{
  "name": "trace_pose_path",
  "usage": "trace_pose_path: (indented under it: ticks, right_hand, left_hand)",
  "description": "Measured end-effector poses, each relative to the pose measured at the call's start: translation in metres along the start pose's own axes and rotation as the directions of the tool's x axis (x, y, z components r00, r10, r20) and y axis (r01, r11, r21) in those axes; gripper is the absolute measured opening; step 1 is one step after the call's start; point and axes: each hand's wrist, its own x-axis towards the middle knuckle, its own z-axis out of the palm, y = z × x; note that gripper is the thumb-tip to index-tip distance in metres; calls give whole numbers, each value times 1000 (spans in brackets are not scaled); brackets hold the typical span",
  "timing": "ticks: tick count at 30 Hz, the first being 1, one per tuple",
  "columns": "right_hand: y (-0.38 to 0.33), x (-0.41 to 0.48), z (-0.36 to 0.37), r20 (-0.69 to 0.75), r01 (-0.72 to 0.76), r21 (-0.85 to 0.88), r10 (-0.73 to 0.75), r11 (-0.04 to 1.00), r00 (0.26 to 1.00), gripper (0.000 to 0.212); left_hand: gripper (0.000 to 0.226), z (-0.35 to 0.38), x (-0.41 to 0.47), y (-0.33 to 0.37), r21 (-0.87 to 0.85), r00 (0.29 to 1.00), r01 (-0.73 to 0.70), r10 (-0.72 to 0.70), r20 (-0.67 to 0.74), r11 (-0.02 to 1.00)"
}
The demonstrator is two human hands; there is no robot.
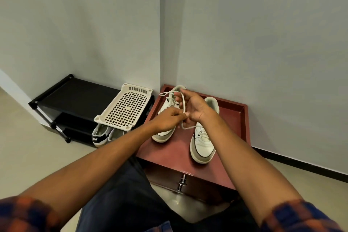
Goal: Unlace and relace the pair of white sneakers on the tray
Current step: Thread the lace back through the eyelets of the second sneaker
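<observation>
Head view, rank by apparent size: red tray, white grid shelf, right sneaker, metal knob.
1. red tray
2. white grid shelf
3. right sneaker
4. metal knob
The knob sits nearest the camera yet looks smallest.

Shoe rack (75, 96): black, two tiers, tube frame, set against the left-hand wall.
Plastic lattice shelf (124, 108): cream, square-hole grid with a socket at each corner, lying tilted at the rack's right end, near edge lower.
Nike shoe (99, 137): white with a black heel band lettered NIKE, on the floor under the lattice's near edge, heel toward the camera.
Second shoe (114, 135): just beside it, mostly hidden.
Walls (263, 34): pale grey-blue, meeting in a corner.
Skirting (301, 165): black strip along the right wall's base.
Floor (28, 156): beige, slightly glossy.
</observation>
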Motion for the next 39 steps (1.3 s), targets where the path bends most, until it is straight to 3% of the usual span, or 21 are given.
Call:
trace_pose_path:
  ticks: [4, 8, 12, 15, 17, 21, 23, 27, 31, 35, 39]
  right_hand:
    - [-23, -9, 2, 35, 48, 103, -52, 993, 998, 27]
    - [-40, -20, -14, -160, 213, 63, -200, 975, 967, 35]
    - [-35, -26, -46, -263, 298, 61, -272, 953, 926, 45]
    - [-18, -28, -61, -297, 300, -41, -298, 953, 907, 51]
    - [-1, -29, -64, -279, 293, -174, -332, 940, 901, 55]
    - [40, -32, -57, -230, 257, -446, -387, 857, 893, 56]
    - [61, -32, -52, -194, 245, -538, -401, 807, 895, 54]
    - [93, -31, -46, -156, 237, -653, -434, 719, 887, 46]
    - [103, -36, -43, -159, 282, -612, -465, 739, 871, 36]
    - [108, -35, -50, -97, 301, -627, -455, 718, 885, 39]
    - [107, -34, -56, -155, 227, -591, -385, 774, 910, 52]
  left_hand:
    - [31, 6, -13, -20, 88, 982, 121, -132, 134, 989]
    - [33, 8, -27, -52, 143, 943, 259, -282, 179, 955]
    - [36, 8, -30, -65, 110, 935, 312, -326, 140, 944]
    - [9, 7, -25, -66, 210, 953, 275, -295, 69, 938]
    - [28, 10, -19, -63, 256, 969, 247, -245, -41, 935]
    - [32, 23, -5, -38, 49, 955, 97, -80, -285, 994]
    - [26, 31, 2, -25, 3, 950, -3, 4, -314, 1000]
    - [20, 47, 9, -9, 35, 962, -6, 15, -273, 999]
    - [19, 55, 11, -12, 17, 987, 93, -90, -133, 996]
    - [27, 53, 15, -13, -22, 989, 112, -114, -92, 993]
    - [36, 57, 16, -10, -111, 988, 151, -154, -22, 982]
